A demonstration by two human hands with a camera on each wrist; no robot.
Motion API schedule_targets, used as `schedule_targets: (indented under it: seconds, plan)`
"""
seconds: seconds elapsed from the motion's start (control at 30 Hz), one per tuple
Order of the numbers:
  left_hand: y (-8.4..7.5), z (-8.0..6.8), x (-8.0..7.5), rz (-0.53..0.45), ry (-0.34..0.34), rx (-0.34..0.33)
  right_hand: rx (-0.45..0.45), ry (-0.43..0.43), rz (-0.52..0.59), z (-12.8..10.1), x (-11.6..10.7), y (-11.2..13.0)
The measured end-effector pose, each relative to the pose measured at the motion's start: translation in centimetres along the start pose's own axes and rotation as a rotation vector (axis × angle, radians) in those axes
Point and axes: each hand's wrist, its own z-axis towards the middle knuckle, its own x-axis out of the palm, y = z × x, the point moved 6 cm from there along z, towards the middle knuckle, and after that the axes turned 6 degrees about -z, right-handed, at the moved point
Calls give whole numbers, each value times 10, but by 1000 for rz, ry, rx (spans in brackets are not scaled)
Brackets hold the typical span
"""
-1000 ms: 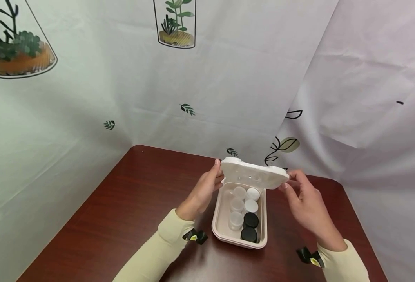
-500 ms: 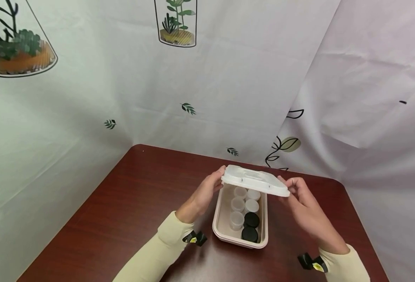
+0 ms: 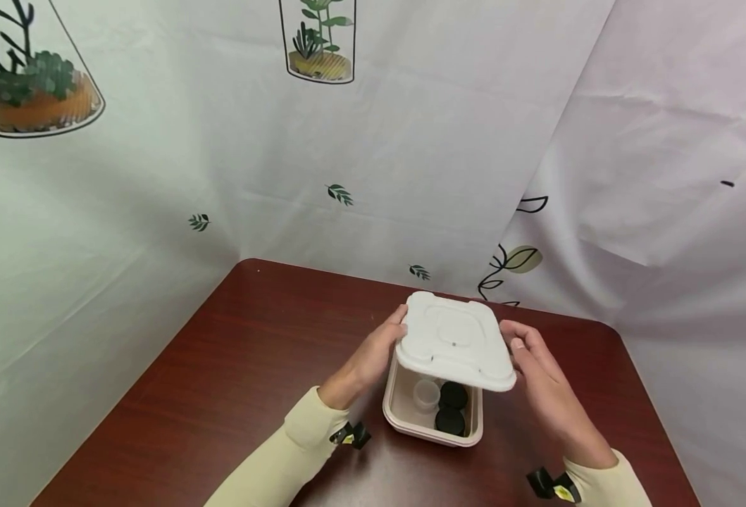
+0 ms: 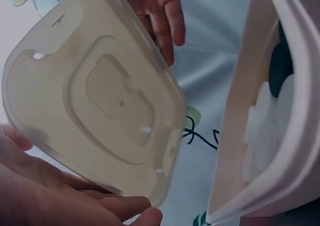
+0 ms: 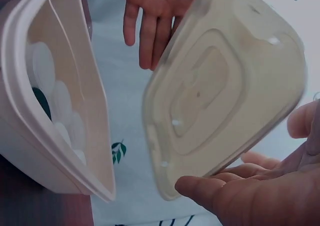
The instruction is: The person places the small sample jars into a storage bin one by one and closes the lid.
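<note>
White plastic, the lid (image 3: 454, 340) sits between your two hands, held level above the far end of the box (image 3: 432, 431) and not yet seated on it. Your left hand (image 3: 375, 348) grips the lid's left edge, fingers curled against the rim, thumb near the far corner. Your right hand (image 3: 533, 359) holds the right edge, fingers lightly bent along the side. From the left wrist view the lid's underside (image 4: 95, 93) shows raised, nested rectangular ridges, and your palm (image 4: 45, 196) lies under its near edge. The right wrist view shows the same underside (image 5: 225, 85) tilted beside the box wall (image 5: 65, 110).

The pale pink box stands on the dark red desk (image 3: 239, 352), just below and nearer to you than the lid. In its uncovered end you can see a clear cup (image 3: 426, 394) and two black caps (image 3: 451, 407); the rest is hidden by the lid. No brand, label or writing can be read on the lid or the box. The backdrop (image 3: 322, 141) behind the desk carries printed plants in jars and small leaves, without any lettering.
</note>
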Motion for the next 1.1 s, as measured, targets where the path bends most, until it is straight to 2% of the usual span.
schedule_targets:
  seconds: [0.13, 0.33, 0.57, 0.83, 1.1]
  plan:
    - [4, -1, 2, 94, -22, 26, 30, 12, -41, -2, 7, -3]
    - [13, -3, 6, 214, -35, 54, -5, 15, -71, -6, 23, -11]
    - [30, -8, 7, 383, -60, 70, 3, 2, -6, -13, 45, -25]
    - [50, -16, 3, 417, -57, 74, -33, -33, 37, -22, 62, -38]
    - [64, -21, 1, 438, -34, 64, -36, -67, -35, -27, 71, -48]
